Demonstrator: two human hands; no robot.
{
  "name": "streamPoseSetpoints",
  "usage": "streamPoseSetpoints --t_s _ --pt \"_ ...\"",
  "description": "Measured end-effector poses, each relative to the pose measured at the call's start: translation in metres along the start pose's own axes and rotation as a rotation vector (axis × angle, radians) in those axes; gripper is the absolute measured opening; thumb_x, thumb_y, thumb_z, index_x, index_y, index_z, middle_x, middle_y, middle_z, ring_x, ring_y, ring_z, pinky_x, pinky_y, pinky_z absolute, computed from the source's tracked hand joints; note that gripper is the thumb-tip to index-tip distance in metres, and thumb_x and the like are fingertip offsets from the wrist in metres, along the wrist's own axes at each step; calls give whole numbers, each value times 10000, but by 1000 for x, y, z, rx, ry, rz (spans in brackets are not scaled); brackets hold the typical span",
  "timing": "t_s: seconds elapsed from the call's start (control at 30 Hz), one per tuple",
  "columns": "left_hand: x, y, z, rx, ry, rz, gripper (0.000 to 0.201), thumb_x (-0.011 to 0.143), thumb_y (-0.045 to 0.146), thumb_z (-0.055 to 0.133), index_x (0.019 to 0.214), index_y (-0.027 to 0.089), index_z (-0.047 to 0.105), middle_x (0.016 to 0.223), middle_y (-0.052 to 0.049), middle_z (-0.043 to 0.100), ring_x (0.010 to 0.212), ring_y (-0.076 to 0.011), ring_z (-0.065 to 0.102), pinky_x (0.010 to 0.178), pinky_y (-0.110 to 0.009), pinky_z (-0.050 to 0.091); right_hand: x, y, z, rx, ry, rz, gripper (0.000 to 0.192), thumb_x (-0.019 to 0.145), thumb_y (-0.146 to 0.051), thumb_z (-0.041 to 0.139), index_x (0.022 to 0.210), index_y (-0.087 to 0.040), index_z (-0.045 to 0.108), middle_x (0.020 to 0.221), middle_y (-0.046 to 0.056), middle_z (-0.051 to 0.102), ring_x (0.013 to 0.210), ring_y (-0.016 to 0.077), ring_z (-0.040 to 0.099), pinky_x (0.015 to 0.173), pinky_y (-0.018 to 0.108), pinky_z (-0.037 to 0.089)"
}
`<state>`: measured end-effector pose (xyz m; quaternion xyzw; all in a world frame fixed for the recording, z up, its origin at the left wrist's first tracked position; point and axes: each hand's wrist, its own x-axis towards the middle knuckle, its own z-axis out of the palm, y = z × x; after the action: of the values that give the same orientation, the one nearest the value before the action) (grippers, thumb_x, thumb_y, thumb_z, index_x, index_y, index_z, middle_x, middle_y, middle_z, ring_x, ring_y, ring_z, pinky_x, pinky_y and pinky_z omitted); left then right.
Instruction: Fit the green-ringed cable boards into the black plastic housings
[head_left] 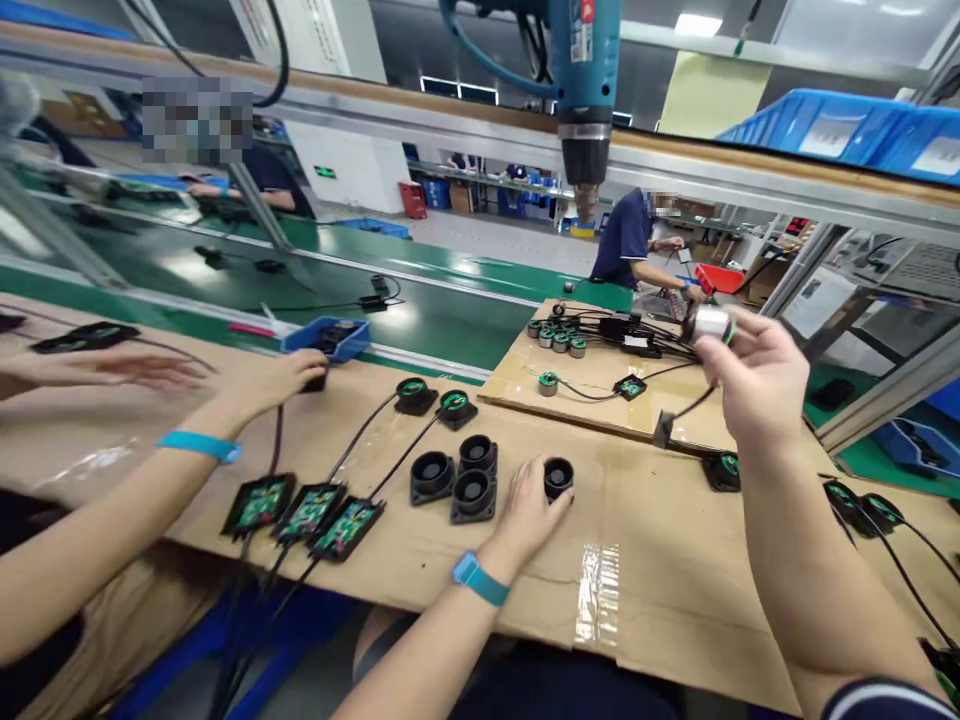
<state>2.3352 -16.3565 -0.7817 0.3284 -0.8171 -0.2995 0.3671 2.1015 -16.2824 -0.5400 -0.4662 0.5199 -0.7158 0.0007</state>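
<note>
My left hand [529, 510] rests on the cardboard-covered bench, its fingers wrapped round a black round housing with a square flange [558, 478]. Beside it sit three similar housings [474, 490], grouped together. Raised at the right, my right hand [761, 375] pinches a silver cylindrical part with a green edge [712, 325]. A black cable [694, 402] hangs below that part, with a small dark piece [663, 429] at its end. Behind it, a raised board [517, 385] holds several small silver cylinders with green tops [561, 342] and bundled black cables.
A co-worker's hand [274, 385] at left touches a dark piece near a blue bin [330, 338]. Open circuit-board cases [307, 512] with cables lie between us. A blue power screwdriver [587, 90] hangs overhead. Wired housings [855, 502] lie at right.
</note>
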Motion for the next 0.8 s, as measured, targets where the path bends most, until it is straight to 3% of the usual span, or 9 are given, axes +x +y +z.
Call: streamPoseSetpoints --t_s 0.07,0.17,0.27,0.37,0.5,0.67,0.8 --pt "1 2 -1 -27 13 -31 468 810 270 699 1225 195 496 1199 -121 604 1176 -292 571 1052 -521 460 -45 -1 1 -29 -169 123 513 691 -364 872 1123 -198 650 1043 85 748 894 203 723 783 362 621" --pt "3 4 -3 -64 15 -63 441 803 243 695 1203 199 515 1190 -113 611 1168 -282 580 1049 -511 462 -107 28 9 -24 -332 336 504 711 -373 851 1135 -182 657 1092 104 750 1010 227 717 933 420 592" --pt "3 5 -3 -76 7 -51 421 806 214 680 1198 206 527 1191 -100 617 1181 -267 577 1063 -488 454 -147 66 18 -49 -365 496 536 705 -391 828 1153 -154 651 1124 129 744 1046 252 711 985 446 566" --pt "2 5 -2 -50 32 -85 499 784 264 732 1224 193 507 1220 -117 607 1205 -284 567 1070 -506 448 -168 87 22 -130 -400 563 538 718 -369 789 1183 -135 651 1158 144 732 1060 271 708 999 458 557" --pt "0 4 -2 -29 43 -64 433 805 262 725 1182 188 526 1167 -112 625 1154 -284 597 1036 -522 481 -180 85 24 -192 -455 485 535 797 -340 720 1292 -167 613 1216 119 710 1067 243 702 984 417 567" --pt "-4 5 -3 -11 -11 146 531 825 148 653 1329 196 492 1419 -151 511 1361 -283 479 1164 -513 412 -185 71 22 -326 -512 287 494 842 -332 719 1302 -182 620 1158 103 729 950 226 721 897 384 603" --pt "-8 9 0 -19 -50 237 571 813 119 632 1358 191 479 1440 -156 493 1374 -280 472 1168 -498 428 -192 71 25 -455 -580 119 429 853 -247 706 1274 -193 642 1218 113 708 1110 262 682 1020 428 548"
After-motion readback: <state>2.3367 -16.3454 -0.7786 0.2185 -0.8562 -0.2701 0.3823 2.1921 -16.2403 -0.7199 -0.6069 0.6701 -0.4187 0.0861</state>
